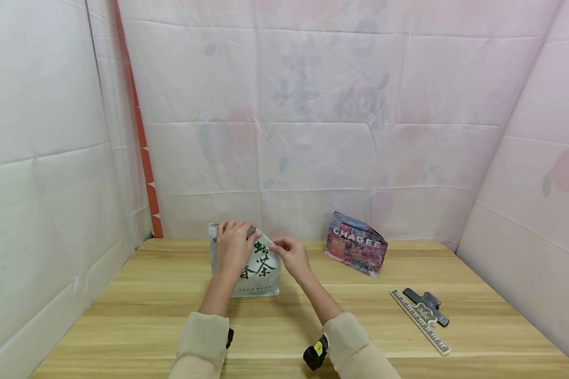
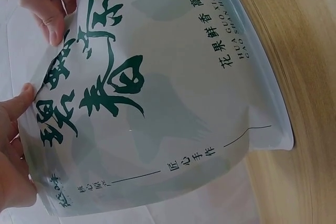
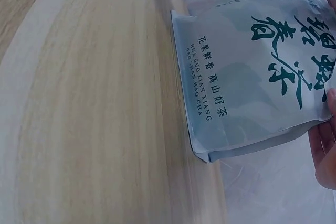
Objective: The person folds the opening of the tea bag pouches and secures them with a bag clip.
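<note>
A pale green-white tea bag [image 1: 258, 281] with dark green Chinese characters stands on the table, its printed front towards me. My left hand [image 1: 234, 245] grips its top edge, fingers over the rim and thumb at the front. At the upper right corner, my right hand [image 1: 291, 256] pinches the edge between thumb and fingers. The left wrist view shows both hands along the top of the bag [image 2: 173, 87], where the edge bends between them. In the right wrist view the bag's [image 3: 247, 77] flat base rests on the wood, and the right fingertips hold its side.
A colourful bag marked CHAGEE [image 1: 355, 245] stands at the back right of the wooden table [image 1: 170, 316]. Nearer on the right lie a dark grey clip [image 1: 429, 304] and a cream clip with a keyboard pattern [image 1: 419, 321]. White cloth walls [image 1: 313, 158] surround the table.
</note>
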Available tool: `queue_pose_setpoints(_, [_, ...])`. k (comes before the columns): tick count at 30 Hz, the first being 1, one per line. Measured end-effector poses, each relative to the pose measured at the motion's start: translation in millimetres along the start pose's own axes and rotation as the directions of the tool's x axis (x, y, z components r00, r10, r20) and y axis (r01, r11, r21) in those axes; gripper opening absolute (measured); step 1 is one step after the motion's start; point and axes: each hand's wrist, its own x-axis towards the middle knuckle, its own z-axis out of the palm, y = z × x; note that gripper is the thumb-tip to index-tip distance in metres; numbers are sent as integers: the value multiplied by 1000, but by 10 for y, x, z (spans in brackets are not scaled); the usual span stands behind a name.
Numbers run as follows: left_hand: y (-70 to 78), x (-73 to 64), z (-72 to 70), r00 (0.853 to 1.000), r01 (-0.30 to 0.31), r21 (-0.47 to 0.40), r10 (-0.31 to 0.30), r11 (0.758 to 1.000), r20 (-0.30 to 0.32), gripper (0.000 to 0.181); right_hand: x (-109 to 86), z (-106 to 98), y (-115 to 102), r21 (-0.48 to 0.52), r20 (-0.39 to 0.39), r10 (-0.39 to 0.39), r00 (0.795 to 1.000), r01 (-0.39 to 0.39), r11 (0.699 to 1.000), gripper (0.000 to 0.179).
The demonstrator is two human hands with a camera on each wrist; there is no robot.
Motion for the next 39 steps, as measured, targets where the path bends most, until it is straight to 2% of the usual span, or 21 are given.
queue_pose_setpoints(5, [8,-3,-1,1000,2,6,-2,1000,4,20,-35,-47,-112,9,43,2,999,-2,1000,11])
queue_pose_setpoints(10, [8,-8,-2,1000,11,-1,-11,1000,5,21,-101,-138,-312,0,142,4,990,-4,1000,14])
queue_pose_setpoints(15, [12,-12,-1,1000,13,-18,-13,1000,18,20,-81,-207,-216,29,203,18,979,-25,999,19])
queue_pose_setpoints(18, [15,-14,-7,999,12,-18,-11,1000,30,21,-46,-208,-81,11,197,21,980,-23,1000,19])
queue_pose_setpoints(21, [18,-17,-22,999,9,-11,-8,1000,35,21,-21,-181,0,-44,159,16,987,-10,999,17])
queue_pose_setpoints(24, [14,-25,-31,1000,-3,-4,3,1000,26,20,-8,-145,16,-98,111,-9,994,20,995,13])
queue_pose_setpoints(31, [15,-32,-6,1000,-18,-7,18,1000,-13,14,-3,-85,-12,-135,30,8,1000,-4,991,7])
queue_pose_setpoints(35, [19,-45,15,999,-19,-10,19,1000,-42,15,-17,-87,-18,-113,51,6,999,0,994,7])
queue_pose_setpoints(39, [26,-53,15,997,-24,-20,22,1000,-77,15,-30,-99,-59,-56,117,-26,993,33,998,14])
